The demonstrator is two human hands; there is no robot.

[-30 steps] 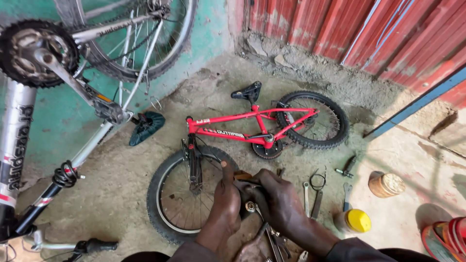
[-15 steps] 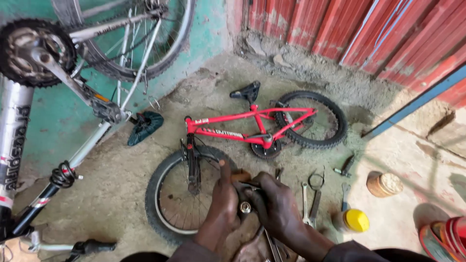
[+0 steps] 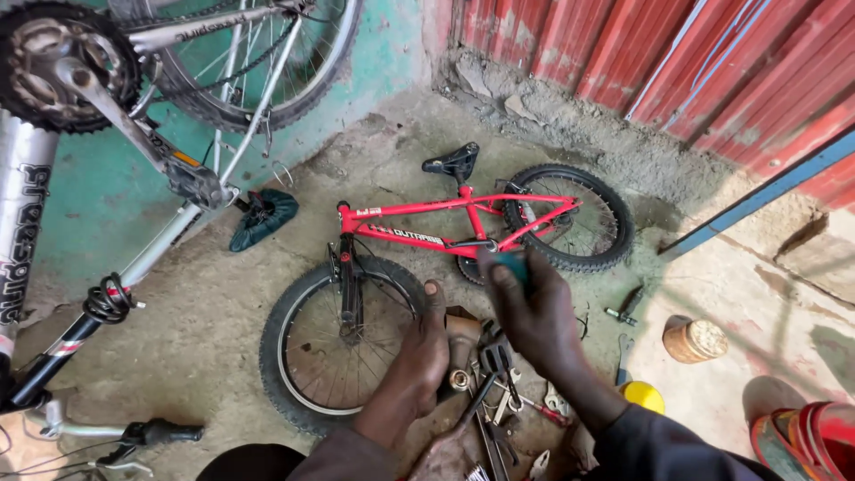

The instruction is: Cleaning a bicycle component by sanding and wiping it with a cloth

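**Dirt-floor bike repair: slip risk at the part**

Concrete floor, tools scattered. Left hand [image 3: 426, 352] clamps a small metal part [image 3: 460, 343] just below the red bike [image 3: 463, 227]'s front wheel [image 3: 343, 334]. Right hand [image 3: 533, 312] pinches something teal; can't tell what. A slip likely drops the part among loose wrenches [image 3: 499, 405].

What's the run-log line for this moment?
left hand: grips brown part | right hand: raised, holds teal object | red bike: lying on floor
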